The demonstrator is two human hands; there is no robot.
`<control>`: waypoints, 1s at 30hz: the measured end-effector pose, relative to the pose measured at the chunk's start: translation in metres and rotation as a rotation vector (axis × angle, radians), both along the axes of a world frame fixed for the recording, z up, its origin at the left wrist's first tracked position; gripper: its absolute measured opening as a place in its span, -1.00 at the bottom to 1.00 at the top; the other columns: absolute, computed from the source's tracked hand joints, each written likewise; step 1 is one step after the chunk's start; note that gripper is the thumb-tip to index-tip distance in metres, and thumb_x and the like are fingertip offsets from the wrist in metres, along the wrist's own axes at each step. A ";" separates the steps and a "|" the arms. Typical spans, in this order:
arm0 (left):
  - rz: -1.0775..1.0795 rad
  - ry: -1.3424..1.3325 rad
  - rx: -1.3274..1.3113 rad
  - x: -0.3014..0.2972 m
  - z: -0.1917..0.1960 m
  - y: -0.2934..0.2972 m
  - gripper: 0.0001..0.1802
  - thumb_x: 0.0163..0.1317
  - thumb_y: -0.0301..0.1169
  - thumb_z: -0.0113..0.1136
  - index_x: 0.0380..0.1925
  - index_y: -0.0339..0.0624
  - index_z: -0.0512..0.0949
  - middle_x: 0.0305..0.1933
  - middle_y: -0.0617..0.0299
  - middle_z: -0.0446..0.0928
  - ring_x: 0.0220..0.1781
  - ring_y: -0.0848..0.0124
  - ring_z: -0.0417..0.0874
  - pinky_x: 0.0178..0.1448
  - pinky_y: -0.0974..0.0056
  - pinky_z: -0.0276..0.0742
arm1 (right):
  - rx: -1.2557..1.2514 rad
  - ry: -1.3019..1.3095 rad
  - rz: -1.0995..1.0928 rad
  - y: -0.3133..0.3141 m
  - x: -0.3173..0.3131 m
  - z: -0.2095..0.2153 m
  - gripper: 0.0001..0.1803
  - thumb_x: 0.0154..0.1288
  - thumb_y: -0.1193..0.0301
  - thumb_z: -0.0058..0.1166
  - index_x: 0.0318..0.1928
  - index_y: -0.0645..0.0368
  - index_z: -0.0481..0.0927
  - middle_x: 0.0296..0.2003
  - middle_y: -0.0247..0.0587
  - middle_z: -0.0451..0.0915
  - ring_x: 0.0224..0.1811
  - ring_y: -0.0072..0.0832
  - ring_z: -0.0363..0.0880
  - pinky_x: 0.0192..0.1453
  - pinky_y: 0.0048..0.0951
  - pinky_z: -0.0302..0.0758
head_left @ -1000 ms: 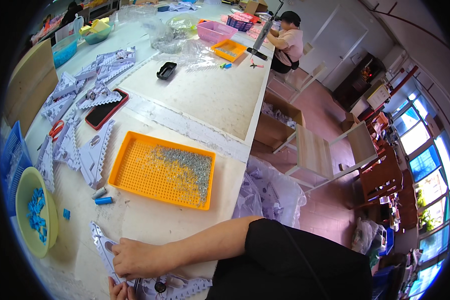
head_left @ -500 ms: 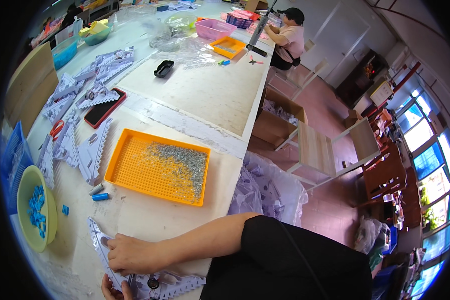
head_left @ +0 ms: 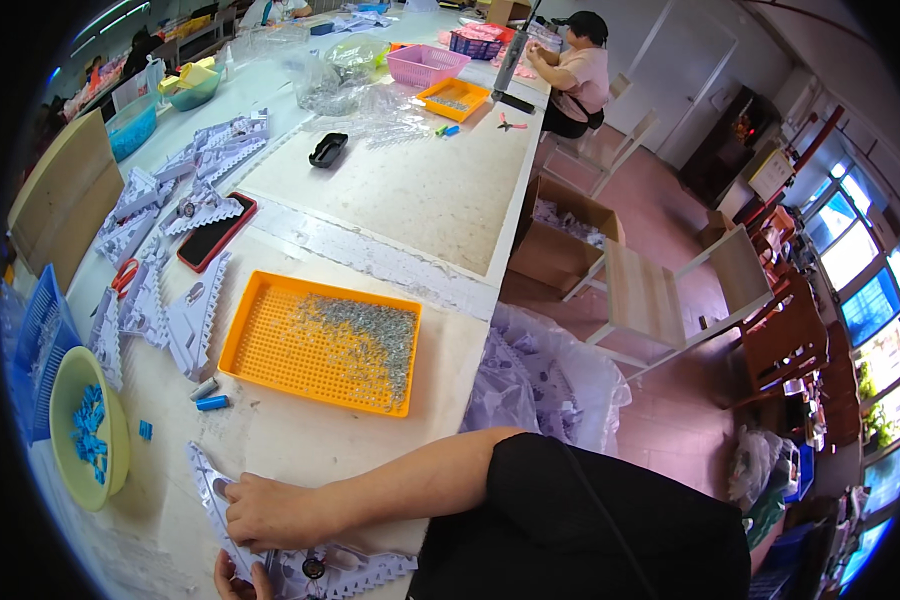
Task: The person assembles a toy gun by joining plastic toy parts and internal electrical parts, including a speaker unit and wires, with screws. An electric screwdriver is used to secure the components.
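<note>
A pale lilac, angled plastic part (head_left: 355, 572) with a toothed edge and a small black round piece lies at the table's near edge. My left hand (head_left: 238, 578) grips its lower side, thumb and fingers around the edge. Over the same part, my right hand (head_left: 275, 512) has its fingers curled down against the surface; their tips are hidden, so anything pinched there cannot be seen. Just beyond the hands lie a blue cylinder (head_left: 212, 403) and a grey cylinder (head_left: 204, 388). An orange tray (head_left: 270, 345) holds many small metal pieces, heaped toward its right side.
At left stand a yellow bowl (head_left: 118, 455) of blue pieces and a blue basket (head_left: 55, 345). Similar toothed parts (head_left: 192, 325), red-handled scissors (head_left: 124, 275) and a phone (head_left: 215, 235) lie farther up. A person (head_left: 580, 75) sits at the far right, beyond cardboard box (head_left: 555, 250).
The whole view has shifted slightly, tabletop things appearing a little lower and to the right. Both hands stay on the plastic part in nearly the same pose.
</note>
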State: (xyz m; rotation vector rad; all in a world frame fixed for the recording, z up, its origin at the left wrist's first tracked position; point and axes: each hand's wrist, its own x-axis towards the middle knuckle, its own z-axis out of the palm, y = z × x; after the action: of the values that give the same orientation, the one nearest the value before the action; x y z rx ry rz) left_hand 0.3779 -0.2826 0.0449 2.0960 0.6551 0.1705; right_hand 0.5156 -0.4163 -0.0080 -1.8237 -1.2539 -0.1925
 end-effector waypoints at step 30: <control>-0.110 -0.326 -0.322 0.004 -0.036 0.004 -0.42 0.22 -0.68 0.19 0.24 -0.30 0.27 0.16 0.07 0.45 0.06 0.39 0.56 0.22 0.31 0.45 | -0.147 0.674 -0.046 -0.031 0.053 0.030 -0.46 0.44 -0.01 0.01 -0.28 0.29 0.68 -0.36 0.12 0.69 -0.29 0.00 0.67 -0.14 -0.09 0.55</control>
State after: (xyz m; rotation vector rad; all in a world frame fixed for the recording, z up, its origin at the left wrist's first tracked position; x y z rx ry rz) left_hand 0.3819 -0.2787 0.0093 1.7376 0.3441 0.3156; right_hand 0.5690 -0.4469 0.0218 -1.8172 -0.7594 0.4693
